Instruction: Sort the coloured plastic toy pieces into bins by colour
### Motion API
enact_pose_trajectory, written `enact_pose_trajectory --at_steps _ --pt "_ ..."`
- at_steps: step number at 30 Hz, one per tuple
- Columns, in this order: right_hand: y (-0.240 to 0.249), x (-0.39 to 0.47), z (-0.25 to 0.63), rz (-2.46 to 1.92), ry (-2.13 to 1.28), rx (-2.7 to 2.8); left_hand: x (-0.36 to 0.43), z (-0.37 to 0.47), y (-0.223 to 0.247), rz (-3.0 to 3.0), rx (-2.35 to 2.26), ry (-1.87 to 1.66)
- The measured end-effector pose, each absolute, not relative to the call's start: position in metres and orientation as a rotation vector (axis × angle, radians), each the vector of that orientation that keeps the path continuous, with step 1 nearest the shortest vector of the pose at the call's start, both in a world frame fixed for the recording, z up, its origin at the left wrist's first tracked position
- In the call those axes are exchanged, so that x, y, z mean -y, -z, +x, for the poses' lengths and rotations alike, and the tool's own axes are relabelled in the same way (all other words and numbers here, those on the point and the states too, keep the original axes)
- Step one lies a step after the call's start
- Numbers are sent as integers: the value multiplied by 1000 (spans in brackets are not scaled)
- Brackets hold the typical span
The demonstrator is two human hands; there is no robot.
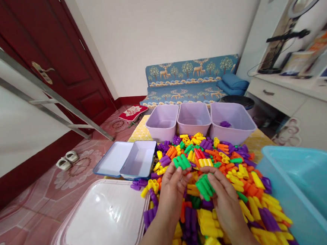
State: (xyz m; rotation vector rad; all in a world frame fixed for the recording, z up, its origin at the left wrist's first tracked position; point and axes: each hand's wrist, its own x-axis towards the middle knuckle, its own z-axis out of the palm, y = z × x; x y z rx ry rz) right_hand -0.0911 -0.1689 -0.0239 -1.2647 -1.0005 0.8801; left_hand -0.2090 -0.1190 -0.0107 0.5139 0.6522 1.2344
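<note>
My left hand (174, 181) is closed on a green toy block (182, 161) made of joined tubes, raised over the pile. Close beside it, my right hand (222, 187) grips a second green tube block (204, 187) between thumb and fingers. The two green blocks are apart. Beneath both hands spreads a large heap of plastic tube blocks (209, 223) in yellow, purple, orange, green and red. A red tube block (199, 153) lies just beyond my hands, touching a yellow one.
Three lilac bins (194, 127) stand along the table's far side; the right one holds purple blocks (225, 124). At left are a shallow tray (139, 172) and a lidded box or lid (103, 220). A large blue tub (294, 191) stands at right. A ladder (52, 93) leans near the door.
</note>
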Motion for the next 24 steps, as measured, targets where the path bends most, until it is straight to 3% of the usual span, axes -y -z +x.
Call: enact_pose_trajectory --at_steps 11,16,24 --pt "39 163 -97 -1222 -862 1062 138 -217 17 1863 -829 -1249" --pt "37 165 -96 -1266 -810 1035 134 -221 20 1993 -879 -1251" --pt "26 166 -101 -1196 -1016 864 130 -222 21 1966 -953 -1251"
